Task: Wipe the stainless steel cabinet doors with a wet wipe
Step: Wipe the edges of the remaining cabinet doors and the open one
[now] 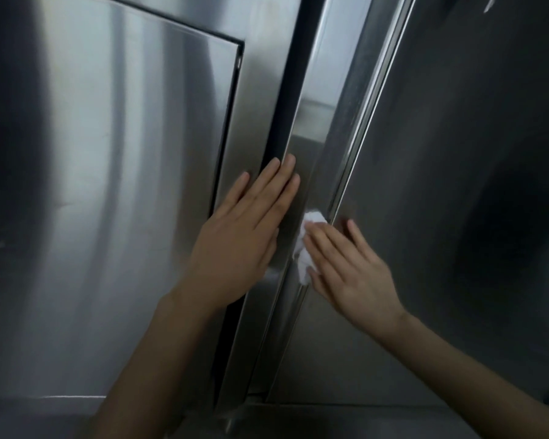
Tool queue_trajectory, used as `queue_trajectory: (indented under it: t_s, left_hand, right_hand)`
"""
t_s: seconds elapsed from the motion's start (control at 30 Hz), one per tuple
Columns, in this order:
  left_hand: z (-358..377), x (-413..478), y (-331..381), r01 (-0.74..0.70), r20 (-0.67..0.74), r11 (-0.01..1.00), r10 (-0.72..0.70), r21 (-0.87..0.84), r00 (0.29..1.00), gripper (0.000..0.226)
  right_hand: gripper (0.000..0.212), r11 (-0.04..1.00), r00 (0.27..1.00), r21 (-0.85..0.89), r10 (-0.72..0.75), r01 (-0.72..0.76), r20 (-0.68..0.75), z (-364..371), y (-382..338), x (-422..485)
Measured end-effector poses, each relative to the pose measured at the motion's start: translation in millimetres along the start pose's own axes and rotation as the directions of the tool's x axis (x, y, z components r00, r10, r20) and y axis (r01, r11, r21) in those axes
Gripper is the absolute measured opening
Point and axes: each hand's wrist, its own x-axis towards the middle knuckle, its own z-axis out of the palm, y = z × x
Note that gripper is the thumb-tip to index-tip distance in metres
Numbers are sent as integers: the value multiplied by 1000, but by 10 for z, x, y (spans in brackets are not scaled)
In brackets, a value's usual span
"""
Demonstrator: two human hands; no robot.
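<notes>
Here, both hands on steel cabinet doors.
Left hand [241, 236] flat, open on the left door [124, 185]; right hand [352, 264] presses a white wet wipe [306, 251] against the right door's edge [317, 172].

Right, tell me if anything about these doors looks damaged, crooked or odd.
Nothing stands out. The left door and right door show only reflections and faint smudges, no visible dents. The left hand lies flat on the left door's edge; the right hand presses the white wipe against the strip between them.
</notes>
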Motion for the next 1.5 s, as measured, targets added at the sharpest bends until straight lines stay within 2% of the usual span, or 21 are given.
queue_trajectory:
  t_s: [0.07, 0.13, 0.23, 0.37, 0.63, 0.83, 0.9, 1.1, 1.23, 1.37, 1.5]
  left_hand:
    - [3, -41, -16, -8, 24, 1000, 8, -11, 1000, 65]
    - [13, -60, -26, -3, 34, 1000, 3, -18, 999, 67]
    - [32, -63, -18, -3, 18, 1000, 3, -17, 1000, 68]
    - [72, -114, 19, 4, -18, 1000, -4, -13, 1000, 71]
    - [215, -505, 62, -19, 84, 1000, 20, -9, 996, 72]
    - [250, -579, 113, 13, 92, 1000, -12, -13, 996, 76]
    - [238, -571, 127, 17, 99, 1000, -16, -13, 995, 75]
    - [182, -566, 184, 40, 113, 999, -39, -10, 993, 77]
    - [153, -564, 191, 35, 133, 999, -35, 1, 991, 81]
    - [127, -568, 172, 29, 154, 999, -26, -15, 988, 80]
    - [111, -564, 189, 39, 157, 999, -34, -26, 987, 79]
  right_hand:
    - [34, 1000, 998, -26, 0, -2, -56, -94, 160, 113]
    - [33, 997, 991, -17, 74, -76, -114, -180, 302, 298]
    - [28, 981, 964, 82, 186, -173, -188, -156, 305, 438]
    - [18, 960, 937, 227, 225, -166, -266, 62, 1, 202]
    - [23, 909, 946, 341, 298, -241, -125, 431, -830, -500]
    - [9, 802, 836, 496, 495, -334, -237, 393, -710, -254]
    - [6, 806, 829, 502, 491, -316, -266, 432, -737, -272]
    - [6, 849, 902, 473, 373, -237, -216, 523, -890, -519]
    - [10, 826, 892, 497, 407, -268, -196, 453, -863, -435]
    - [16, 808, 876, 560, 392, -182, -281, 415, -707, -324]
    - [11, 814, 892, 555, 366, -168, -266, 467, -774, -415]
